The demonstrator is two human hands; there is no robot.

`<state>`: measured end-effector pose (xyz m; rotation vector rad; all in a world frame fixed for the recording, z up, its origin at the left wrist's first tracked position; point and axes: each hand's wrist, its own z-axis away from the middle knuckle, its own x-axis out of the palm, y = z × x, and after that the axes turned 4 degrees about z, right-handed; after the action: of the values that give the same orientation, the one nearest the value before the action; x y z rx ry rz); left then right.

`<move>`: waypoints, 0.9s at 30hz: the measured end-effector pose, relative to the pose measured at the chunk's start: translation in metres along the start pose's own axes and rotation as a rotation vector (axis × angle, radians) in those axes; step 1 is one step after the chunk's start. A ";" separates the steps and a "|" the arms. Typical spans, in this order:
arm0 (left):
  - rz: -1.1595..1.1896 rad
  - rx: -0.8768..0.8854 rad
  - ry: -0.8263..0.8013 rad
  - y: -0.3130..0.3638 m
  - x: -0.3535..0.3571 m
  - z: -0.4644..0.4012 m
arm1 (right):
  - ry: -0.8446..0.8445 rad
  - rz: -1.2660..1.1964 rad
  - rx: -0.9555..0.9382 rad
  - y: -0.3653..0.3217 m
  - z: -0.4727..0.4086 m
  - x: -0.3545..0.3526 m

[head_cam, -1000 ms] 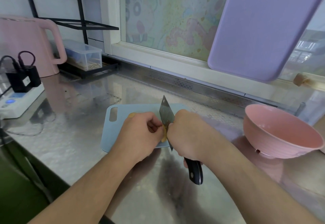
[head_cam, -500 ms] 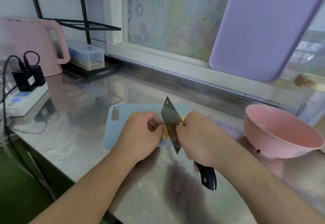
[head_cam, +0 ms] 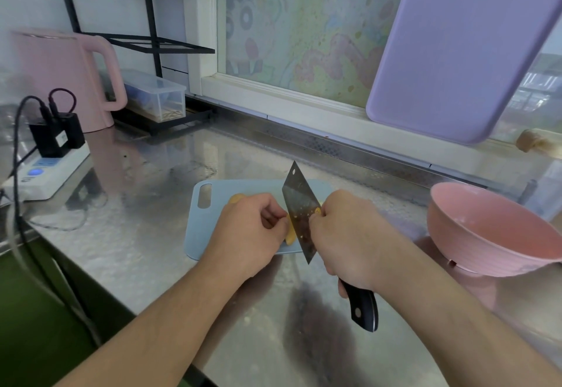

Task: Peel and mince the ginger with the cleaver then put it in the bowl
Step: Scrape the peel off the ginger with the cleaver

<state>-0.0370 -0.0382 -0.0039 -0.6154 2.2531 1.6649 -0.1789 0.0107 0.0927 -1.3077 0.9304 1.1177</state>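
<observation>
right hand (head_cam: 349, 234) grips cleaver (head_cam: 299, 213) — ginger (head_cam: 291, 234) alongside

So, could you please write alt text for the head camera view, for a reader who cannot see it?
Over a blue cutting board on a steel counter, the left hand holds a piece of ginger while the right hand grips a cleaver whose blade is against it. An empty pink bowl sits to the right, a pink kettle at far left.
</observation>
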 end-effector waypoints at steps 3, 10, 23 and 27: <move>-0.021 0.008 0.012 0.000 0.001 -0.001 | 0.011 0.003 -0.017 -0.005 0.004 -0.003; -0.024 -0.004 0.010 -0.001 0.001 -0.002 | -0.077 0.643 -0.310 -0.014 0.019 -0.010; 0.007 -0.010 -0.012 0.004 -0.002 0.000 | -0.005 0.412 -0.270 0.002 -0.017 0.027; 0.010 -0.015 0.005 0.000 -0.001 0.000 | -0.025 0.204 -0.084 -0.001 -0.003 0.010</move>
<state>-0.0365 -0.0382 -0.0034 -0.6135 2.2530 1.6880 -0.1751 0.0085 0.0826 -1.2836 1.0253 1.3401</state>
